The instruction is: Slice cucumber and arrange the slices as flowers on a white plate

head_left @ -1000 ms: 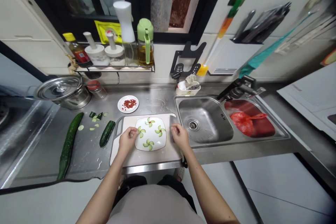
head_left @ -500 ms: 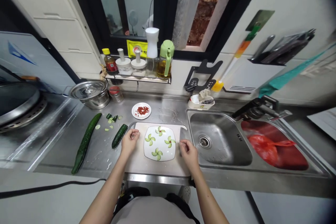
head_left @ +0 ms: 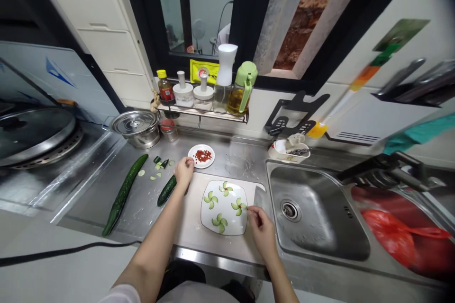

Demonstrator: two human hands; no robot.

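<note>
Plate (head_left: 226, 209) on board (head_left: 194, 227), steel counter (head_left: 90, 208), window (head_left: 245, 23).

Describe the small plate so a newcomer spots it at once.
Find the sink, then the board on its left. Just past the board's far edge sits the small plate, by the left hand. It is round and holds red bits, unlike the squarish plate of green slices.

White plate (head_left: 226, 212) (squarish) bearing four cucumber pinwheels (head_left: 220, 222).
</note>
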